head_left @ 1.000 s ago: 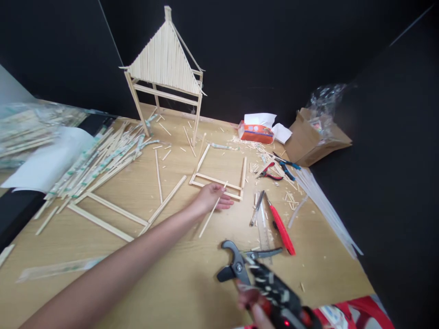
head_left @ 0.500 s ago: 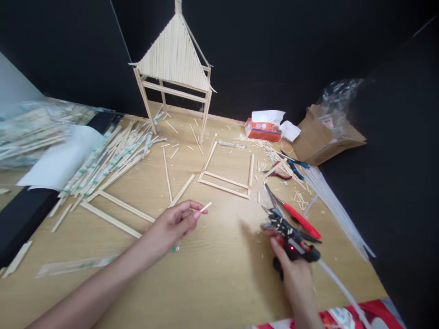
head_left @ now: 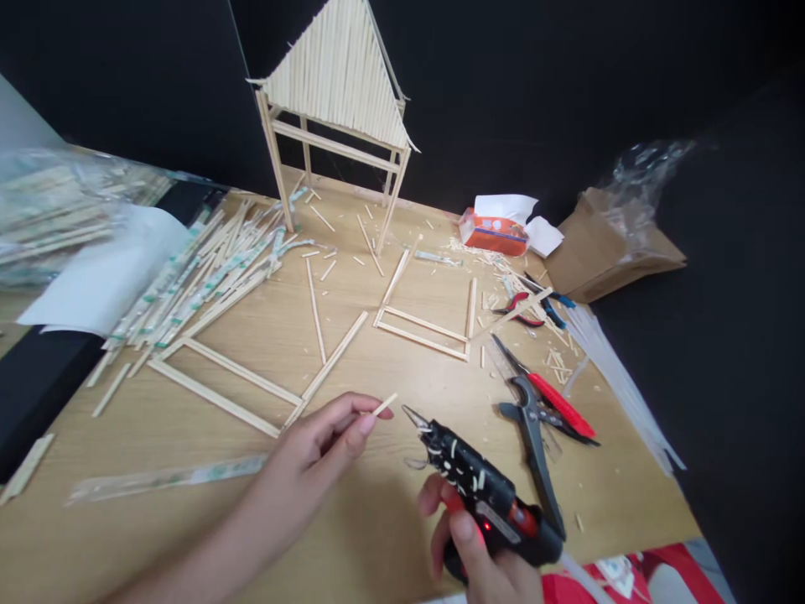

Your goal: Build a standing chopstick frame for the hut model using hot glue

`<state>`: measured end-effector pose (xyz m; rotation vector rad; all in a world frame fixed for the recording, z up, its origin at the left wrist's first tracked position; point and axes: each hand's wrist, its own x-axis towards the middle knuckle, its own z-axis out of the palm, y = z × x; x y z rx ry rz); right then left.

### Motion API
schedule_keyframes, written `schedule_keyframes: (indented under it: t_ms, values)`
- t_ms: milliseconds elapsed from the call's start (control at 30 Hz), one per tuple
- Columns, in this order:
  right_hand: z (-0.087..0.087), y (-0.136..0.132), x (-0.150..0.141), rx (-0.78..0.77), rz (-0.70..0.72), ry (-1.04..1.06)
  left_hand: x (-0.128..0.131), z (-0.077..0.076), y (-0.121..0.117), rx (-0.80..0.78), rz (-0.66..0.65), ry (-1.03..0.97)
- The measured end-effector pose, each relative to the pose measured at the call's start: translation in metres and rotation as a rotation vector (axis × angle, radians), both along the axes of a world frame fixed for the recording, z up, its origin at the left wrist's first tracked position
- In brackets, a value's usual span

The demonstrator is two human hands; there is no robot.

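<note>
The left hand [head_left: 330, 449], above the near middle of the wooden surface [head_left: 302, 537], has thumb and forefinger closed in a pinch on a thin pale wooden stick [head_left: 385, 406], its visible end pointing far and right. The right hand [head_left: 481, 545], at the near right, has its fingers curled round the grip of a black glue gun with a red trigger [head_left: 471, 470], flecked with pale bits and showing a red light. The metal nozzle points left and far, near the stick; the two are apart. Just right of the gun lies a grey metal cutter [head_left: 534, 445], with red-handled pliers [head_left: 563, 407] beyond it. Two flat frames of pale wooden strips lie on the surface: a left frame [head_left: 220, 407], left of the left hand, and a right frame [head_left: 423, 341], farther off. At the far left of centre stands a wooden model with a slatted, sloping roof [head_left: 336, 75]. Wrapped and bare chopsticks [head_left: 207, 268] are heaped at left. An orange tissue box [head_left: 495, 235] and an open brown paper bag [head_left: 604, 252] are at far right, with long translucent glue sticks [head_left: 620, 377] at the right edge.
</note>
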<state>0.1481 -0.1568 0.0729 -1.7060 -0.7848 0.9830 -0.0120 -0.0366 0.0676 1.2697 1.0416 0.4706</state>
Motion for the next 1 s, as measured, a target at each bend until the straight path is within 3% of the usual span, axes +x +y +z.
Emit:
schedule_keyframes:
  t_ms: [367,733,1000]
  values:
    - [-0.017,0.002,0.004,0.094,0.067,0.046,0.000,0.001,0.000,-0.012,0.028,0.006]
    - [-0.024,-0.001,0.010,0.058,0.149,0.056,0.000,-0.002,0.000,-0.009,0.024,0.007]
    - [-0.021,0.000,0.007,0.027,0.089,-0.049,0.000,-0.002,0.001,-0.024,0.039,0.017]
